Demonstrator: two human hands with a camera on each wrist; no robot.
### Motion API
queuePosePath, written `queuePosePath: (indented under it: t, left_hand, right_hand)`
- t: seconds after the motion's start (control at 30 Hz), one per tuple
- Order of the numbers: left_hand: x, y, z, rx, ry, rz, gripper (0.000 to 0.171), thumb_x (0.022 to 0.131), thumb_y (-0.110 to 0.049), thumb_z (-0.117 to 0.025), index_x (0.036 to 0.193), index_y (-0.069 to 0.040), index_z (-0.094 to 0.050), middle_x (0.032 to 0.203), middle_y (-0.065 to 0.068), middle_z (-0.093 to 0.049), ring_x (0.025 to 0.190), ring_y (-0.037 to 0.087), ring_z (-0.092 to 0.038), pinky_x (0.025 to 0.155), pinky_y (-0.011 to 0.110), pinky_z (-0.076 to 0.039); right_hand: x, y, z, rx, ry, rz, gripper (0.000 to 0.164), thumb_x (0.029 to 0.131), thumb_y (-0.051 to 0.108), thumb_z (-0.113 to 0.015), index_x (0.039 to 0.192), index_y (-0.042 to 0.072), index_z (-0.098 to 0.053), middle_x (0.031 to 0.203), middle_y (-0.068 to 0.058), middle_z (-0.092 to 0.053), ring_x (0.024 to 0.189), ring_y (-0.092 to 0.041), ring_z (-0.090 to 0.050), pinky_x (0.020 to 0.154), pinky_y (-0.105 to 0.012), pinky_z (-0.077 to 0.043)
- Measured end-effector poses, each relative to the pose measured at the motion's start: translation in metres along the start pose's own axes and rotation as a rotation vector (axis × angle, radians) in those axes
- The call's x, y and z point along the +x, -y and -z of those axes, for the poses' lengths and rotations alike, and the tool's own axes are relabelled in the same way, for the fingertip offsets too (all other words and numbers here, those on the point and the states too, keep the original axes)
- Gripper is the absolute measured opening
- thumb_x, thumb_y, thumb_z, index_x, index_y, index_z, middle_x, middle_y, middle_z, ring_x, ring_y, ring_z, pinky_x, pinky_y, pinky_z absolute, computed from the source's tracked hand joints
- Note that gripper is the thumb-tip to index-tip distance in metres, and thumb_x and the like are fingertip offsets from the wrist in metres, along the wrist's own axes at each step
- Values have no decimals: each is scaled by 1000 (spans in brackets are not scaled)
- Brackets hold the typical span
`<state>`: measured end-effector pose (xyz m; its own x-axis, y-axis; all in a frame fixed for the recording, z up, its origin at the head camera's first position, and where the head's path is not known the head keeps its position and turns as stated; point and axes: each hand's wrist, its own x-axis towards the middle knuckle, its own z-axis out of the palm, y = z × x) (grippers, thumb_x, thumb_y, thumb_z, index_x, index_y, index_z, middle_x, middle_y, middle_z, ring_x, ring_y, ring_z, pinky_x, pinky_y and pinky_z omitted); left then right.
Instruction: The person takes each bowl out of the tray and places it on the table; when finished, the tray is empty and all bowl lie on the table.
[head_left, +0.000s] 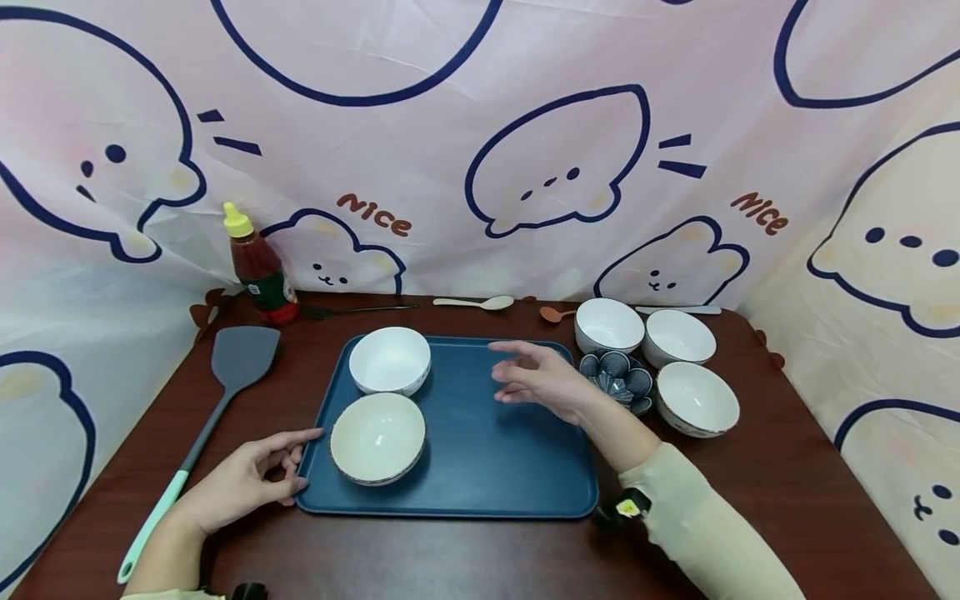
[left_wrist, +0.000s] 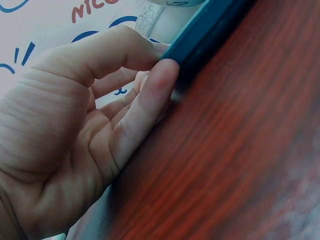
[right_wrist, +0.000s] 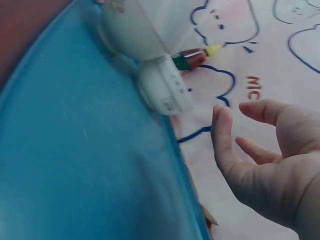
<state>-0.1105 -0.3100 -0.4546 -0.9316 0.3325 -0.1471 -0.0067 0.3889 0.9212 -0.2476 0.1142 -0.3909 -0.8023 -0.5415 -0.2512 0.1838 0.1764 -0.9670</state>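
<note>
Brace the tray's (head_left: pixel 495 467) left edge lightly: left hand (head_left: pixel 251 477) relaxed against it, right hand (head_left: pixel 546 382) empty, loosely spread above.

The tray (head_left: pixel 495 467) looks like smooth plastic, the bowls (head_left: pixel 377 437) glossy ceramic.

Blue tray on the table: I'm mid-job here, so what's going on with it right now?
A person's left hand touches the left edge of the blue tray. Their right hand hovers over its back right part, fingers spread and holding nothing. On the tray's left side sit a rear bowl and a front bowl. Three more bowls stand on the table, to the right of the tray.
</note>
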Motion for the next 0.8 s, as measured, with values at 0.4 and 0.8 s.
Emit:
queuePosePath:
  t: [0.4, 0.8]
  left_hand:
    - [0, 1, 1, 7, 0, -3, 62, 91, -9, -71, 145, 2, -44, 96, 13, -52, 81, 13, -60, 65, 35, -60]
    - [1, 2, 1, -5, 12, -20, 61, 91, -8, -70, 146, 3, -43, 96, 16, -53, 82, 12, -60, 65, 36, -60]
  right_hand:
    - [58, -6, -37, 77, 119, -50, 59, 100, 19, -62, 153, 18, -38, 134, -19, -52, 99, -23, -72, 91, -37, -58]
    - [87, -5, -75, 105, 100, -90, 69, 101, 29, -61, 159, 28, -24, 146, -18, -42, 98, -30, -73, 86, -38, -60]
